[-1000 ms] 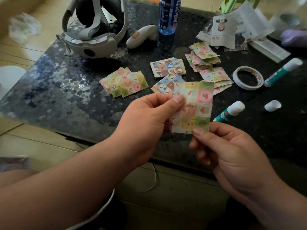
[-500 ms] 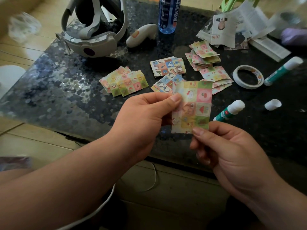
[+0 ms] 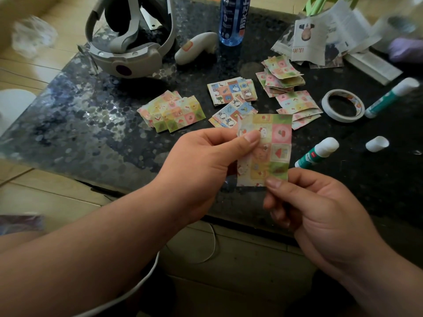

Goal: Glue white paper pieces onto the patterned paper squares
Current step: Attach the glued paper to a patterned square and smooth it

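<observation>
I hold a patterned paper piece (image 3: 272, 149) upright above the table's near edge. My left hand (image 3: 206, 165) pinches its upper left side with thumb on the front. My right hand (image 3: 318, 211) pinches its bottom edge from below. Its back face is hidden. More patterned squares lie in piles on the dark table: a pink-yellow pile (image 3: 174, 113), blue ones (image 3: 231, 91) and a stack at the right (image 3: 283, 76). An uncapped glue stick (image 3: 318, 152) lies right of the held paper, its white cap (image 3: 377, 144) further right.
A tape roll (image 3: 342, 105) and a second glue stick (image 3: 391, 97) lie at the right. A headset (image 3: 128, 49), a controller (image 3: 194, 46) and a blue bottle (image 3: 233, 19) stand at the back. Printed papers (image 3: 320, 40) are piled at the back right.
My left thumb has slid slightly along the held paper's upper left; the paper and both hands stay almost in place.
</observation>
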`<state>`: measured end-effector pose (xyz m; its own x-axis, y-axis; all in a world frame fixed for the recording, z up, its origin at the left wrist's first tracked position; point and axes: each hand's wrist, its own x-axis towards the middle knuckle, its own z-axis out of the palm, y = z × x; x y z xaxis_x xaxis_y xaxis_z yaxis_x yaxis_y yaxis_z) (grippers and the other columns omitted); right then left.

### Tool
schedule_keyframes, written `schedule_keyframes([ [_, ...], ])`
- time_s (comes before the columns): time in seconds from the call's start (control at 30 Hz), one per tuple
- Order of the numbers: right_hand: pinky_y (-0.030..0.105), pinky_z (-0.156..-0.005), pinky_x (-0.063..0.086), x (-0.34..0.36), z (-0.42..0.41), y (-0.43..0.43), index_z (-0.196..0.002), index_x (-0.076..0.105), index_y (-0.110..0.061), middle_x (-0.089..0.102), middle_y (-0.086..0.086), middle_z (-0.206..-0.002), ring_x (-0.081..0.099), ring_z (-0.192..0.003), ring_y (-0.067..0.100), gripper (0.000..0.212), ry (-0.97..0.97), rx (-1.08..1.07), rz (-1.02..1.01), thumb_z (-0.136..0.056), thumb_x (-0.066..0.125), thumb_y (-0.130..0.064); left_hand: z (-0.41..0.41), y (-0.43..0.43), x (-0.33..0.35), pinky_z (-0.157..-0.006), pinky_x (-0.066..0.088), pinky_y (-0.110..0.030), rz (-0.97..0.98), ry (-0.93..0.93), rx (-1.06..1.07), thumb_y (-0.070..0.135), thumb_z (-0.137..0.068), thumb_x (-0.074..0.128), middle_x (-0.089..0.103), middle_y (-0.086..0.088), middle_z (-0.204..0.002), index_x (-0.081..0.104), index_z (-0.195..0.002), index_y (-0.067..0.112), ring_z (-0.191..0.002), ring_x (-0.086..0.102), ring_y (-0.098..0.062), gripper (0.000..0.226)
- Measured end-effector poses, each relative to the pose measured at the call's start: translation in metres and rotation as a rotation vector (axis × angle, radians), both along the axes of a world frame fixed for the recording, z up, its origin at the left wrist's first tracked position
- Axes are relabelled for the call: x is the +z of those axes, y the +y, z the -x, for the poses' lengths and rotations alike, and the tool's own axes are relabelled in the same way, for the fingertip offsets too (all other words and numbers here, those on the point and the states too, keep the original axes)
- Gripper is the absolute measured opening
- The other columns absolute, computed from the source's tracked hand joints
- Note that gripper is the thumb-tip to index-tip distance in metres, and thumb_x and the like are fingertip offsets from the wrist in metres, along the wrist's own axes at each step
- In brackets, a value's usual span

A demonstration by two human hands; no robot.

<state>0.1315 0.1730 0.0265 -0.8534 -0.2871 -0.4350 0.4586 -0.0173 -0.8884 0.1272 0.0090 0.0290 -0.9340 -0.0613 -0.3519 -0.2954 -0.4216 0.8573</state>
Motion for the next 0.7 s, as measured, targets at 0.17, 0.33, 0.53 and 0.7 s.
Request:
schedule_keyframes([
  [0.17,0.023,-0.049,0.041,-0.0009,0.0009,0.0013,-0.063,0.074,-0.015,0.064,0.011,-0.062,0.049,-0.052,0.015,0.014,0.008,0.012,-0.007,-0.072,0.069,-0.024,0.0006,-0.0004,-0.0005,-0.071,0.061,-0.035,0.002,0.01,-0.003,0.018,-0.074,0.072,0.076,-0.015,-0.083,0.078,-0.068,0.007,-0.08,0.074,-0.025,0.014],
  [0.33,0.022,-0.048,0.041,-0.0011,0.0012,0.0027,-0.065,0.073,-0.013,0.064,0.011,-0.062,0.049,-0.052,0.015,0.014,0.017,0.01,-0.007,-0.074,0.068,-0.024,0.0009,-0.0005,-0.0004,-0.075,0.062,-0.035,-0.011,0.004,-0.017,0.019,-0.075,0.071,0.076,-0.014,-0.084,0.078,-0.068,0.008,-0.081,0.074,-0.024,0.015],
  [0.53,0.021,-0.049,0.043,0.0001,-0.0002,0.0028,-0.065,0.075,-0.016,0.066,0.01,-0.063,0.051,-0.053,0.014,0.014,0.03,0.042,-0.005,-0.07,0.069,-0.028,0.0062,-0.0042,0.0015,-0.074,0.063,-0.039,0.009,-0.003,0.031,0.018,-0.075,0.071,0.075,-0.018,-0.088,0.074,-0.079,0.0,-0.082,0.074,-0.027,0.019],
  [0.7,0.02,-0.051,0.045,0.0002,0.002,0.0053,-0.066,0.075,-0.018,0.068,0.009,-0.064,0.054,-0.055,0.014,0.014,0.087,0.076,-0.033,-0.072,0.076,-0.031,0.0093,-0.0061,-0.0002,-0.069,0.062,-0.036,0.032,0.006,0.059,0.016,-0.073,0.074,0.075,-0.015,-0.082,0.074,-0.068,0.006,-0.078,0.074,-0.026,0.012],
])
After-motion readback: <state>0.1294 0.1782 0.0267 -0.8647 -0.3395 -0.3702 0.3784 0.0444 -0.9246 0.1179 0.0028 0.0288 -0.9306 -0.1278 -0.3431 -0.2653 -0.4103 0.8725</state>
